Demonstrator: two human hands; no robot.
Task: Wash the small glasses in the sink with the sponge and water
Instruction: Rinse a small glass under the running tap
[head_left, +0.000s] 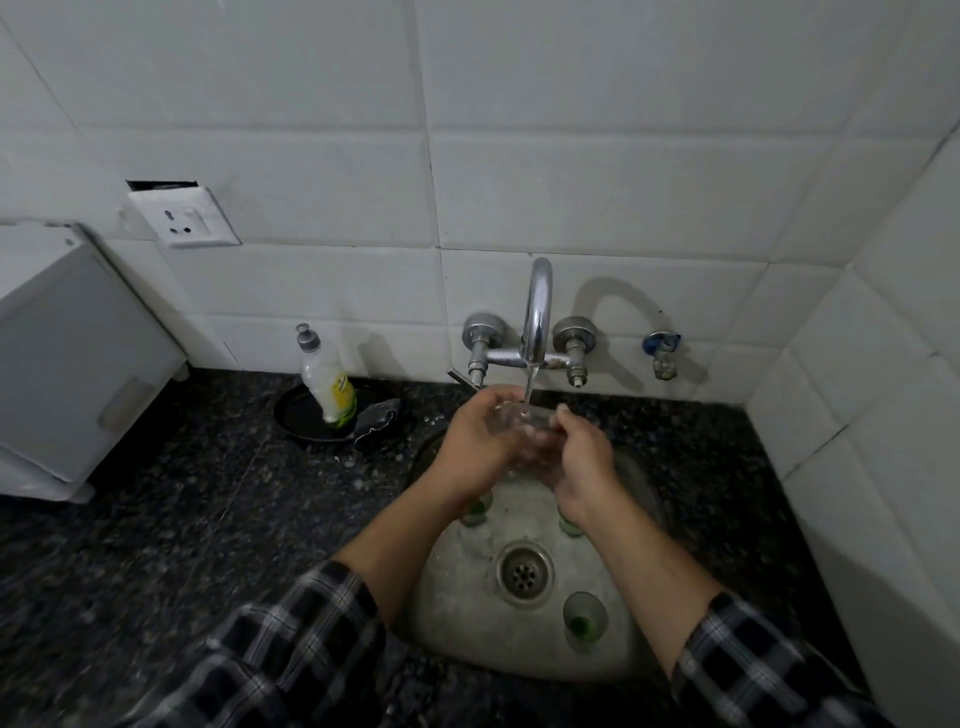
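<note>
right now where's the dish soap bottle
In the head view, the white and yellow dish soap bottle stands in a round black dish on the dark granite counter, left of the chrome tap.

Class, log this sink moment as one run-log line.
phase: rinsing | left hand and right hand: hold small clear glass under chrome tap stream | round steel sink: green-bottomed glasses waiting

Nothing here can be read. The dish soap bottle (327, 382) by the sink carries a yellow-green label, but its print is too small and blurred to make out.
</note>
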